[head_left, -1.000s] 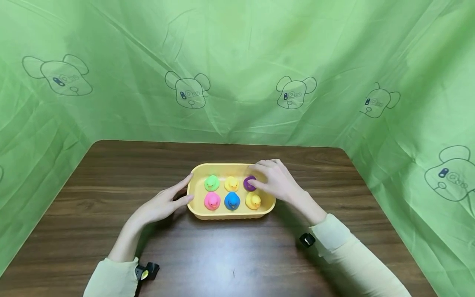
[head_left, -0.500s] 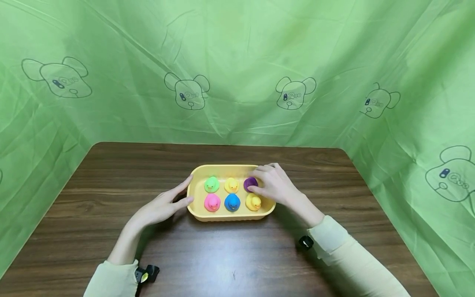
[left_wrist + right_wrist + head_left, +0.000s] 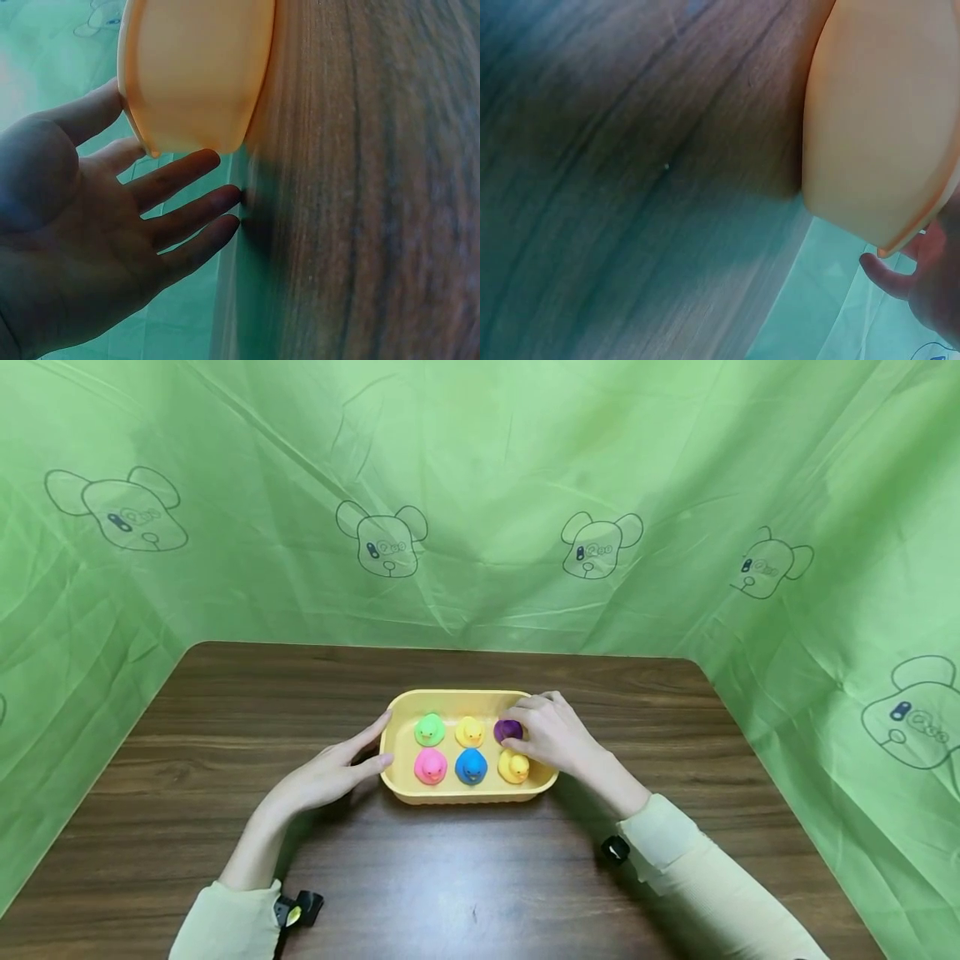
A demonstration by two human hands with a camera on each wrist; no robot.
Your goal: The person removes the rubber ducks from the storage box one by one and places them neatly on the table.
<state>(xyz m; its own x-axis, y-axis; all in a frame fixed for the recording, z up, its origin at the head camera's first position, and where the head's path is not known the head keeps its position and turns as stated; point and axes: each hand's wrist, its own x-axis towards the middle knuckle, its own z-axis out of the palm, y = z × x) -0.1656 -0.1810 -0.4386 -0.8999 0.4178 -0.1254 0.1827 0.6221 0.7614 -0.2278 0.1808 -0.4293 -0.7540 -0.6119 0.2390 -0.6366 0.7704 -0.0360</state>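
Note:
A pale yellow tray (image 3: 465, 797) on the table holds small rubber ducks in two rows. Green (image 3: 430, 732), yellow (image 3: 470, 733) and purple (image 3: 508, 731) ducks make up the back row; in front sit a pink duck (image 3: 431, 767), a blue duck (image 3: 472, 767) and another yellow duck (image 3: 513, 767). My right hand (image 3: 555, 735) reaches over the tray's right end and pinches the purple duck between thumb and fingers, partly hiding it. With fingers extended, my left hand (image 3: 326, 775) touches the tray's left end; its thumb and fingertips lie at the rim in the left wrist view.
The brown wooden table (image 3: 450, 877) spreads around the tray. A green curtain (image 3: 480, 510) with printed bear outlines rises behind it and along both sides. Black wrist cameras sit at the left sleeve (image 3: 228, 922) and right sleeve (image 3: 667, 839).
My right hand has drawn its fingers in around the purple duck, which has turned slightly in place. The left hand, the tray and the other ducks have stayed put.

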